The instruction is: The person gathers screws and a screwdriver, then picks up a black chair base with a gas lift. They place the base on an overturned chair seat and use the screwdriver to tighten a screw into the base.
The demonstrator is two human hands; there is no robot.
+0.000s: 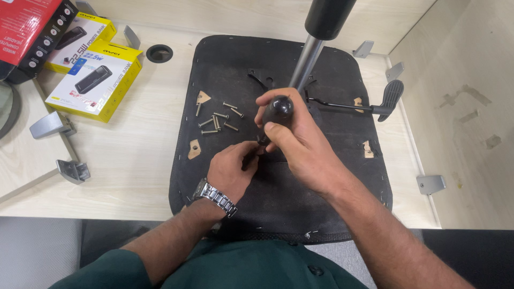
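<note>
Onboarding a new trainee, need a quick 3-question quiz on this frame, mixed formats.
1. True or false: the right hand grips a round black screwdriver handle.
2. Where do the loose bolts lie?
A. on the yellow boxes
B. on the black seat underside, left of the hands
C. on the bare desk
3. Fill in: the left hand wears a metal ____ on its wrist.

Key
1. True; it is closed around the handle over the seat underside.
2. B; the yellow boxes sit apart on the desk.
3. Watch.
</note>
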